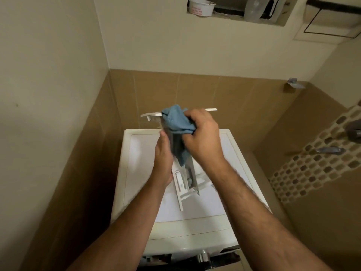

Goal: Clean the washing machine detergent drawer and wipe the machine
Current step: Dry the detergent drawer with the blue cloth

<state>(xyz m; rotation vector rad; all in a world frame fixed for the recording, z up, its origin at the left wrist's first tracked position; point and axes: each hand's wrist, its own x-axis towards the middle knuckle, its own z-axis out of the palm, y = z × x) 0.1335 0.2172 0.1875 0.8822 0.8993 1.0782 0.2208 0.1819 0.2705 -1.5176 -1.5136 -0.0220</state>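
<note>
**Drawer held over the washer, cloth worked into it**

The detergent drawer is out of the machine and held in the air between the two hands, above the white top of the washing machine. It stands nearly on end, its front panel at the far, upper end beyond the fingertips and its open rear frame pointing down toward the person, the lower end close to the machine's top; whether it touches there cannot be told.

The left hand grasps the drawer along its left side, fingers curled around the edge. The right hand is clenched on a bunched blue cloth, pressing it against the upper part of the drawer just beside the left fingertips. A tail of the cloth hangs down inside the drawer, between the two hands.

Below the wrists, the machine's front edge shows a silver knob. Far above the hands, a wall niche holds a white bowl with red lettering too small to read. Well to the right of the right hand, metal taps stand out from a wall with a mosaic tile band.
</note>
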